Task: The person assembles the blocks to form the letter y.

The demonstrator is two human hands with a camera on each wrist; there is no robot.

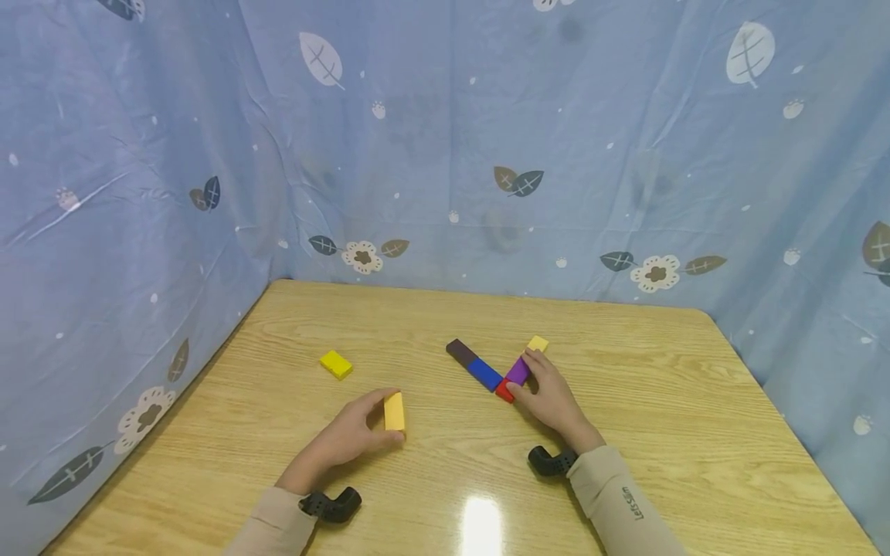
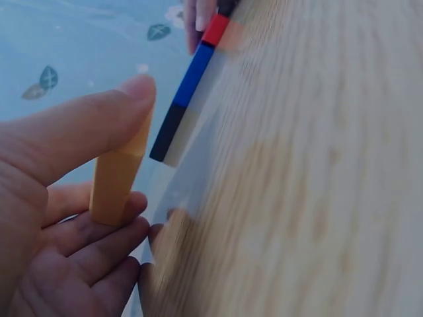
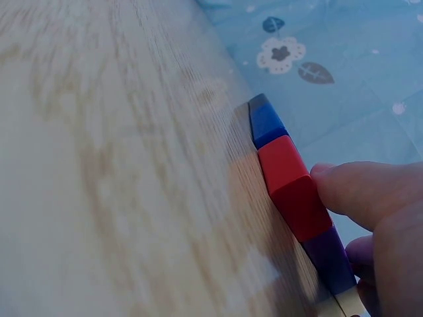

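My left hand [image 1: 351, 432] pinches an orange-yellow block [image 1: 395, 411] between thumb and fingers. In the left wrist view the block [image 2: 115, 185] stands between the thumb and the fingertips. To the right, a V of blocks lies on the table: dark brown [image 1: 461, 353] and blue [image 1: 484, 374] form one arm, a red block [image 1: 504, 391] the corner, purple [image 1: 517, 372] and pale yellow [image 1: 538, 344] the other arm. My right hand [image 1: 556, 398] touches this second arm. Its thumb [image 3: 357, 191] rests against the red block [image 3: 297, 201], with other fingers beside the purple block [image 3: 329, 259].
A bright yellow block [image 1: 337, 364] lies by itself at the left of the wooden table [image 1: 626, 363]. Blue patterned cloth [image 1: 445, 154] hangs behind the table and along its sides. Each wrist wears a black camera band.
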